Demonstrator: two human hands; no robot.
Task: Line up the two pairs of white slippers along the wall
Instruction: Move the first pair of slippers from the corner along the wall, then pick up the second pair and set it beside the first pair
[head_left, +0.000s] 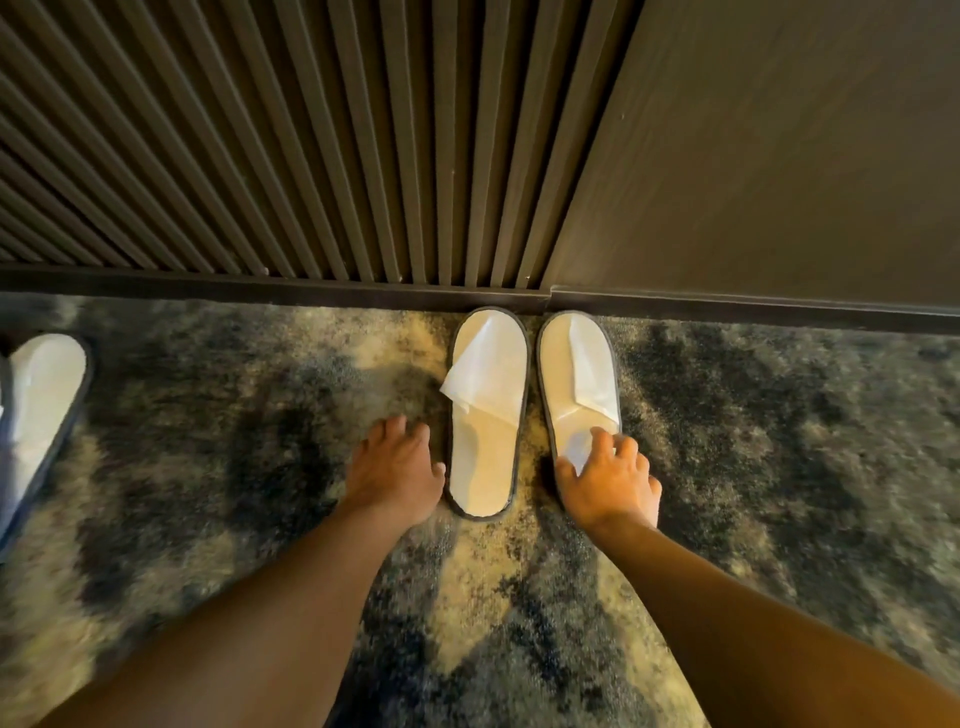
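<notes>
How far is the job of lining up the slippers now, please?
Done: one pair, the left slipper and right slipper, lies side by side, toes at the baseboard. In hand: the right hand rests on the right slipper's heel; the left hand is beside the left one. Left: the slipper at the frame's left edge.

We saw a mottled carpet (753, 467) carrying a slipper pair (535, 405) at the skirting and another slipper (41, 405) far left.

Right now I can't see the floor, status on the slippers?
Left hand open beside left slipper. Right hand resting on right slipper. Pair toes at baseboard. Another slipper far left.
</notes>
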